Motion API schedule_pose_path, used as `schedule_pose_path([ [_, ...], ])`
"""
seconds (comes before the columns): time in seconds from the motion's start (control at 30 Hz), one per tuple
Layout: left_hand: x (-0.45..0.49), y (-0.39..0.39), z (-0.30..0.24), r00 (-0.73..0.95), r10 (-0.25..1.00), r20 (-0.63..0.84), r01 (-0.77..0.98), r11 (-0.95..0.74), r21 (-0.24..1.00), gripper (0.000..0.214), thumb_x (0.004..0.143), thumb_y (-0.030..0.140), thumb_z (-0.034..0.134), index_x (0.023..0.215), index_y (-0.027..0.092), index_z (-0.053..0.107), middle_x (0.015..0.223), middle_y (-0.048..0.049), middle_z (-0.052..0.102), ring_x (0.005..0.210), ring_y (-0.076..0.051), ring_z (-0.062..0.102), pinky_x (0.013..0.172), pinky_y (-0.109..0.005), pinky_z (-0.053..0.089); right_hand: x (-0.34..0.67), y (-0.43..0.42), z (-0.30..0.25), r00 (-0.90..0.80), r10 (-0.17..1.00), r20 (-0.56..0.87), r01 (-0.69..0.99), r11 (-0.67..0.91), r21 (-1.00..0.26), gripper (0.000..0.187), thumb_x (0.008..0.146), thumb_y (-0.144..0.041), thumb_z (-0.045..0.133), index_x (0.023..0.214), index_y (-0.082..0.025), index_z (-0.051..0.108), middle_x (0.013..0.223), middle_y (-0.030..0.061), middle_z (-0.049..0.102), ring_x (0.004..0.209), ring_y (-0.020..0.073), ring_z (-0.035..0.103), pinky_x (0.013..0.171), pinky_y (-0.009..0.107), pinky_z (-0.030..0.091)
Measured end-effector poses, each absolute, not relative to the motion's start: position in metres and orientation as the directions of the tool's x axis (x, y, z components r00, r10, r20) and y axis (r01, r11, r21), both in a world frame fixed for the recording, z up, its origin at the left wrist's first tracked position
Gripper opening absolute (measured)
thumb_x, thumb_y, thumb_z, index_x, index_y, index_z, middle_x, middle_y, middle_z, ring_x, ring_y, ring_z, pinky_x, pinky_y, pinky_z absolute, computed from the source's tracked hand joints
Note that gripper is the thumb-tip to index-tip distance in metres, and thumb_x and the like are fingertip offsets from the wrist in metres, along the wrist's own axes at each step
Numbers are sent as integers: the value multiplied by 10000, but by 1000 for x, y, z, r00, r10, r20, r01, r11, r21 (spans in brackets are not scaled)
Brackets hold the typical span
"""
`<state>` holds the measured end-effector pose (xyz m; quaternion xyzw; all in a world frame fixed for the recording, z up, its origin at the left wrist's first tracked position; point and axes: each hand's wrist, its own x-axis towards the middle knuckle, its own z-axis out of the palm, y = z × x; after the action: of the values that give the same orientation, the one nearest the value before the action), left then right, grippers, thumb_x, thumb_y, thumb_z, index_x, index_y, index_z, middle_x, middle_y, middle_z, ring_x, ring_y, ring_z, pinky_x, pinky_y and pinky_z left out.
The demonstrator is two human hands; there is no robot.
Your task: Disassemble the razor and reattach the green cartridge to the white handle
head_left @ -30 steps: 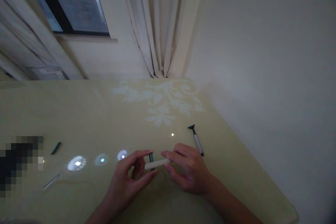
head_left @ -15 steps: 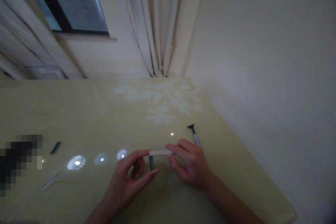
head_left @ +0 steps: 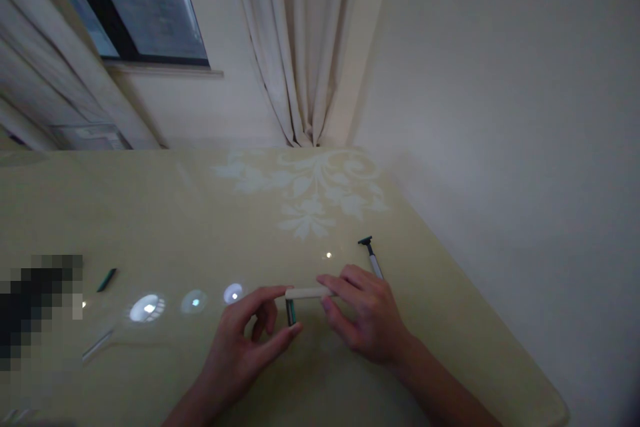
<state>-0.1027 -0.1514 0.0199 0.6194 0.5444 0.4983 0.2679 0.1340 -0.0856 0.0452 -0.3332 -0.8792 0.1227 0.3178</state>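
Cartridge (head_left: pixel 291 312) between fingertips (head_left: pixel 295 329) of left grip (head_left: pixel 239 340)

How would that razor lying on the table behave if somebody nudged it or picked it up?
The razor would probably feel stiff, since its visible handle runs straight. It looks slim, so it's likely fairly light. It might slide easily, as the table looks glossy with bright reflections, though the wide crosswise head may discourage rolling.

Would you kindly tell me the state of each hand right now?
Left hand: closed, pinching a razor cartridge.
Right hand: closed, holding a pale stick.
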Motion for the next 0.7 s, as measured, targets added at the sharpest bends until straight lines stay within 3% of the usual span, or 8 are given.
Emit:
schedule_pose_path([
  [0.2, -104, -150, 18, -103, 946, 308, 391, -247, 887, 339, 813, 299, 883, 1143, 255, 817, 606, 71, 602, 516, -114, 553, 470, -172, 465, 134, -87, 45, -628, 603, 492, 445, 797, -409, 310, 1039, -332, 564, 1176, -160, 781, 833, 58, 665, 722, 207, 613, 657, 335, 436],
  [0.37, -106, -150, 17, -119, 948, 295, 407, -225, 885, 339, 821, 301, 876, 1152, 260, 814, 584, 88, 556, 500, -104, 523, 490, -177, 448, 134, -86, 45, -578, 652, 491, 492, 758, -428, 308, 1047, -319, 565, 1189, -153, 782, 829, 57, 653, 731, 204, 622, 676, 329, 452],
  [0.5, -108, -151, 16, -135, 956, 262, 363, -198, 910, 328, 826, 277, 854, 1151, 261, 812, 604, 80, 571, 524, -114, 540, 487, -178, 441, 133, -87, 46, -619, 597, 510, 433, 801, -413, 303, 1037, -319, 567, 1189, -157, 773, 831, 54, 660, 719, 201, 608, 659, 331, 438],
  [0.7, -109, -151, 14, -146, 963, 225, 334, -166, 928, 353, 807, 309, 880, 1148, 243, 817, 591, 82, 545, 514, -113, 514, 499, -189, 441, 134, -87, 47, -594, 617, 516, 462, 787, -409, 290, 1039, -308, 570, 1171, -149, 773, 825, 53, 654, 718, 200, 606, 659, 331, 434],
])
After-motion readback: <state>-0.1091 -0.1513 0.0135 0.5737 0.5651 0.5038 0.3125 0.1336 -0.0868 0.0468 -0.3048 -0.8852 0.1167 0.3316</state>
